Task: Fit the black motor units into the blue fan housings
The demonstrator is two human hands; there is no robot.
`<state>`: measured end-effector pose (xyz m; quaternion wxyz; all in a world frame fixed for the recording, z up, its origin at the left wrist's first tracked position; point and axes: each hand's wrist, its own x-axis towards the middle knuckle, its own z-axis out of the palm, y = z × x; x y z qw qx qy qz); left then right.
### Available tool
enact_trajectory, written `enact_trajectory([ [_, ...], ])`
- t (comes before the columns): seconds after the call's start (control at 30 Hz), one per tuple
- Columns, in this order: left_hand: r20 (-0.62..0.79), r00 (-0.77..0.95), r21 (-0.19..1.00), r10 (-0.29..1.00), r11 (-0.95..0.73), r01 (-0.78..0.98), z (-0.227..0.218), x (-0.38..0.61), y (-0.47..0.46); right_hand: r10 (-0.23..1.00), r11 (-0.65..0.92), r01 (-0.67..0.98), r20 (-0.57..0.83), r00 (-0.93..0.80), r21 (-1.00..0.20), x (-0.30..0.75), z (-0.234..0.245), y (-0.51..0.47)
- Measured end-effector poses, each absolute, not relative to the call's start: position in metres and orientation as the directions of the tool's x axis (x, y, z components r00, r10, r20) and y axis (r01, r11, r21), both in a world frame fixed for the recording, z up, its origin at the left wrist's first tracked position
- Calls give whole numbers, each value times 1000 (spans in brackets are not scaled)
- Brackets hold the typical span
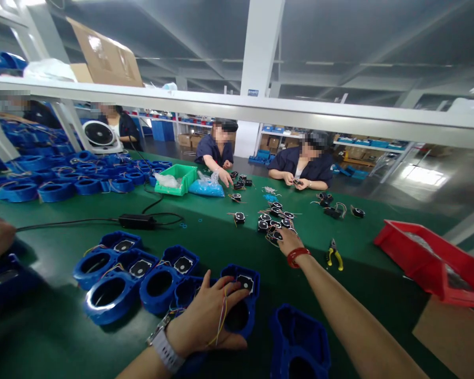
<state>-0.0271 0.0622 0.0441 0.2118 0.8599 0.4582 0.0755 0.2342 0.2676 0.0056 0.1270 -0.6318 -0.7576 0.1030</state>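
Your left hand [205,318] is cupped over a blue plastic housing [240,302] at the near edge of the green surface [205,231], fingers curled on its rim beside the round opening, with thin coloured wires [221,316] running under your fingers. Your right hand [287,239] is stretched far forward into the cluster of small black parts [274,218] in the middle of the surface; its fingers are hidden among them, so I cannot tell whether it is pinching one or lying loose.

The housing looks like a stiff, light moulded shell that should take a firm grip on its thick outer wall. The wires are the weak point, so take hold by the wall or the rim, not by the leads. The black parts look small and light, each with fine leads trailing; I would judge a fingertip pinch on the body to be safest.

More blue housings [110,295] lie in a row to your left, yellow-handled pliers [334,255] sit just right of your wrist, and a red bin [430,260] stands at the far right.

No writing or brand can be read on any of these; the small blue sign on the pillar is too blurred.
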Motion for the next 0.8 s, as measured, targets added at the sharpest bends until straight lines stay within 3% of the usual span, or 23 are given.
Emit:
enact_trajectory([
  [0.27,-42,493,431,869,-430,794,53,-56,53,967,254,922,102,-235,-292,254,0,228],
  [0.37,192,337,427,922,-388,817,74,-56,45,951,300,901,169,-258,-313,267,20,180],
  [0.43,357,229,495,906,-392,776,88,-38,42,928,359,871,231,-293,-335,271,39,145],
  [0.5,436,215,545,874,-446,710,96,-7,41,877,464,804,322,-358,-371,269,57,111],
  [0.63,380,365,498,850,-520,694,91,56,42,800,589,679,434,-413,-439,265,78,58],
  [0.8,172,507,582,845,-502,639,70,80,29,872,490,699,298,-389,-521,278,60,28],
])
